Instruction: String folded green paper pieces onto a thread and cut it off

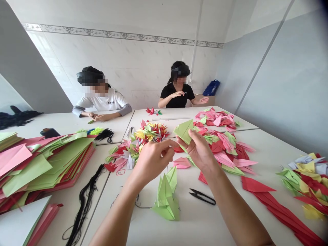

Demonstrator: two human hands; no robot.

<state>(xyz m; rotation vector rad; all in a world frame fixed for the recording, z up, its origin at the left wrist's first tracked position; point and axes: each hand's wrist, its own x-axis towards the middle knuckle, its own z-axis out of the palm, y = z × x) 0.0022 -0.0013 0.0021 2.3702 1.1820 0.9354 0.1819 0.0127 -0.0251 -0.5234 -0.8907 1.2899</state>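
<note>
Resting closest on the smooth white table (200,225), sharp-creased green paper units (165,200) stand stacked just beside black thread snips (202,196). Above them, the right hand (198,152) grips a folded green paper piece (183,131), its fingers curled together on the crisp, pointed form. The left hand (153,159) sits close by, thumb and forefinger pinched together near the paper's edge (whether they touch it is hard to tell). Beyond lie heaps of pointed red, pink and yellow folded paper (215,147), then a seated co-worker in a black T-shirt (178,98).
</note>
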